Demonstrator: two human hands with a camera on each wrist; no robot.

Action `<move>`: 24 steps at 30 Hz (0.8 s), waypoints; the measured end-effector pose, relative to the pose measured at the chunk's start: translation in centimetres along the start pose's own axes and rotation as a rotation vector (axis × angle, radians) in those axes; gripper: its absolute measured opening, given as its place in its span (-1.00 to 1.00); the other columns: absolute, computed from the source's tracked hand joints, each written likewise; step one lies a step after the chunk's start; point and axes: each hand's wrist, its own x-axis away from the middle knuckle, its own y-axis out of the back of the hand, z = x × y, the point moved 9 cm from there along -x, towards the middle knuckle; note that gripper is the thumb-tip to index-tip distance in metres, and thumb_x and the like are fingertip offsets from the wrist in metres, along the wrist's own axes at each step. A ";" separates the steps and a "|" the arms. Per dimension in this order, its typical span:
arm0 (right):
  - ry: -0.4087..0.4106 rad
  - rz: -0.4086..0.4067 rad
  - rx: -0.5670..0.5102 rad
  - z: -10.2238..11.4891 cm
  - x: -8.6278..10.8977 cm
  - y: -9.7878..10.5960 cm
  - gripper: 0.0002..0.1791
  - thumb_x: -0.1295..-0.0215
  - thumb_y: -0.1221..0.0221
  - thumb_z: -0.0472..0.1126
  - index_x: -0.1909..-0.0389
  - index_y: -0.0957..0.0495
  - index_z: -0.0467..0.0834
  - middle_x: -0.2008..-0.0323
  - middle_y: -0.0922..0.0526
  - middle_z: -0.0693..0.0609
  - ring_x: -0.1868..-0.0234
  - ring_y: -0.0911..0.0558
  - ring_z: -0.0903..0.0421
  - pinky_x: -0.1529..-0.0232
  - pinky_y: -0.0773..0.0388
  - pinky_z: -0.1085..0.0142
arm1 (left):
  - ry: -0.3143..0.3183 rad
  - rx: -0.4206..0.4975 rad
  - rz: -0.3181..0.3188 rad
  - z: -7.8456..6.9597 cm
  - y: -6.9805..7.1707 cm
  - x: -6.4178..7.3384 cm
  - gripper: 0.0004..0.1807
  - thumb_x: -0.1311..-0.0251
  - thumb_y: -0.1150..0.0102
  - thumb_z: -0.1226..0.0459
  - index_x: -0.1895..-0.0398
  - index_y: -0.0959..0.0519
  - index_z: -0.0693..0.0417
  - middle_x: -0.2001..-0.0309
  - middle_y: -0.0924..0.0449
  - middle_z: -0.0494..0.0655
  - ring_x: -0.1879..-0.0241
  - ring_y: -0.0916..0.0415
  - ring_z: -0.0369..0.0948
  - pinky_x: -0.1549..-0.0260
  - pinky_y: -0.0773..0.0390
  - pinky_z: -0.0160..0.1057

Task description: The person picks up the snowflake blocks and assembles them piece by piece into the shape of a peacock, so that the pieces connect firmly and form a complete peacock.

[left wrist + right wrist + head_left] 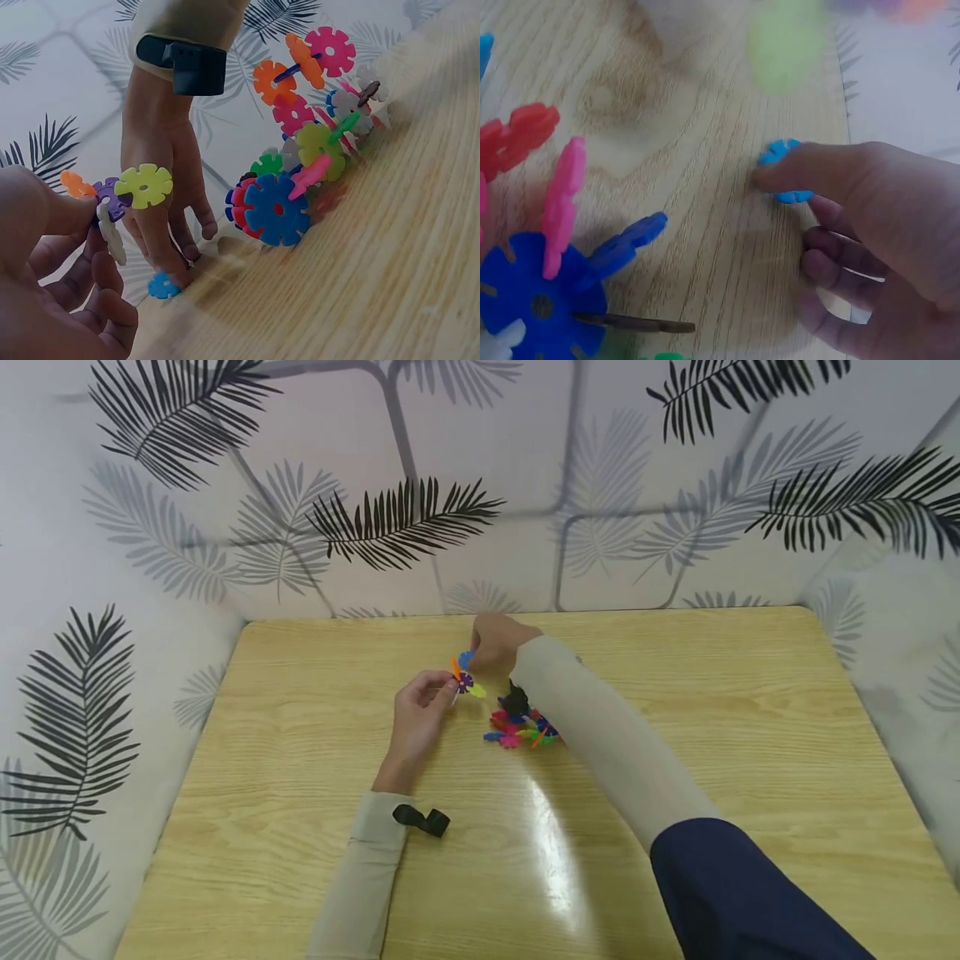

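Observation:
My left hand (422, 710) pinches a small cluster of joined plastic snowflake discs: an orange disc (77, 184), a purple disc (112, 196), a yellow-green disc (144, 186) and a white disc (112, 234). Farther back, near the table's far edge, my right hand (501, 643) reaches down with thumb and finger at a light blue snowflake disc (780, 152). A digit covers that disc's middle in the right wrist view, and its rim shows on both sides. The other right fingers curl loosely beside it.
A larger built-up cluster of snowflake discs (278, 209) in several colours lies on the wooden table (300, 693), beneath the right forearm in the head view. A patterned wall (450, 443) rises right behind the far edge. Each wrist wears a black strap camera (423, 820).

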 end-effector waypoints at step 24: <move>0.409 -0.191 -0.435 2.1 10.0 4.1 -0.73 -0.61 -0.26 -0.25 -0.20 -0.70 -0.22 0.14 -0.86 -0.22 0.08 -0.81 -0.29 0.06 -0.77 0.12 | 0.041 0.093 0.185 -0.1 -1.6 0.2 -0.75 -0.71 0.01 0.34 -0.23 -0.56 0.28 0.01 -0.62 -0.31 -0.05 -0.52 -0.27 -0.14 -0.50 -0.21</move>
